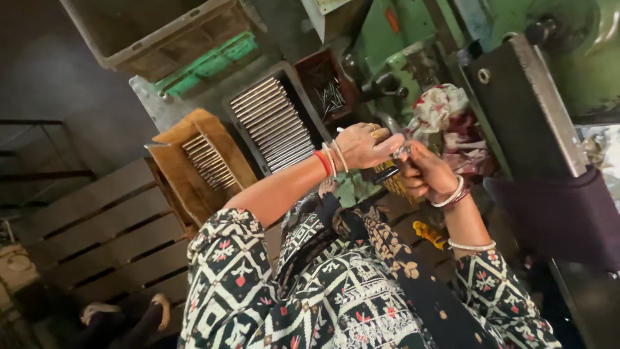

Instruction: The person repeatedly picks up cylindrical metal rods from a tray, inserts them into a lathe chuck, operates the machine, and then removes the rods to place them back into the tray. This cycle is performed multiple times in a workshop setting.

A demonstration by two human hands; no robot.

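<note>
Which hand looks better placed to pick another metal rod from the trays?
Probably the left hand: it is on the side of the rod tray, while the right hand grips a dark tool farther away.

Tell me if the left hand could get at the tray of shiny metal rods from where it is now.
Probably yes. The left hand is right beside the tray of metal rods, with nothing between them. But its fingers pinch a small metal piece together with the right hand, so it isn't free.

Dim workshop. Green-painted metal machine (387, 39) at top right, slatted wooden pallet (103, 232) on dark floor (58, 77) at left, grey plastic crate (155, 32) above.
</note>
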